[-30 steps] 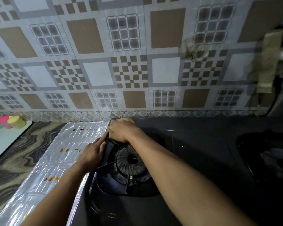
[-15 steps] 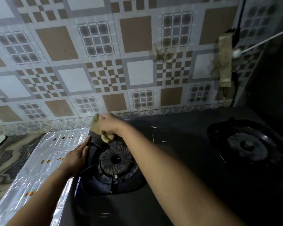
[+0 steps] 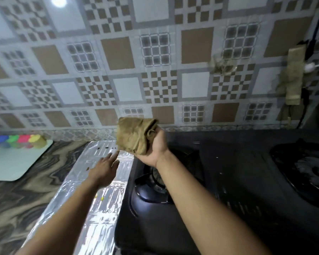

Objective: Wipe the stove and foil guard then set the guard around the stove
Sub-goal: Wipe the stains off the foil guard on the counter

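A black two-burner stove (image 3: pixel 234 184) fills the right half of the counter. My right hand (image 3: pixel 156 148) is raised above its left burner (image 3: pixel 155 181), palm up, gripping a folded brown cloth (image 3: pixel 134 135). The silver foil guard (image 3: pixel 92 199) lies flat on the counter along the stove's left side, with small dark and orange spots on it. My left hand (image 3: pixel 104 169) hovers over the foil with fingers stretched out, holding nothing. The right burner (image 3: pixel 306 168) sits at the far right.
A white tray (image 3: pixel 13 162) with several coloured caps stands at the back left on the marbled counter (image 3: pixel 17 203). A patterned tiled wall (image 3: pixel 155 70) runs behind. A brown rag (image 3: pixel 293 78) and a dark cable hang at the right wall.
My right hand has lifted the cloth off the stove's back left corner and turned palm up. My left hand has left the burner's edge and moved over the foil.
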Action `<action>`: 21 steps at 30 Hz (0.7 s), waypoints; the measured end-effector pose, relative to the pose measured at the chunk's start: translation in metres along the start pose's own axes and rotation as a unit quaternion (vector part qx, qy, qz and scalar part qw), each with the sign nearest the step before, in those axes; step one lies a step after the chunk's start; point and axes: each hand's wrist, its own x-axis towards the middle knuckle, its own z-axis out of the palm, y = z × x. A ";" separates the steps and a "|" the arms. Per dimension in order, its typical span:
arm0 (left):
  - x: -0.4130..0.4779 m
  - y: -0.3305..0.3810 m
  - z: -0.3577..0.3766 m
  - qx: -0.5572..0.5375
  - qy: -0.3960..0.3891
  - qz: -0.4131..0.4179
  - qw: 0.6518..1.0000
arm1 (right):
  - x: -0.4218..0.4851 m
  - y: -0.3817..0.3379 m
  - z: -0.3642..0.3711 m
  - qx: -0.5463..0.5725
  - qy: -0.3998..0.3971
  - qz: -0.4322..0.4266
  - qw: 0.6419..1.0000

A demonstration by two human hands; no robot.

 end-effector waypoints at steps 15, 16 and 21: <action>0.001 -0.173 -0.080 0.045 -0.022 -0.066 0.997 | 0.139 0.120 0.049 -0.102 0.241 0.081 0.962; 0.007 -0.174 -0.080 0.036 -0.024 -0.063 0.997 | 0.152 0.125 0.045 -0.108 0.258 0.081 0.957; 0.044 -0.190 -0.069 0.023 -0.050 -0.077 0.995 | 0.216 0.131 0.023 -0.131 0.299 0.074 0.942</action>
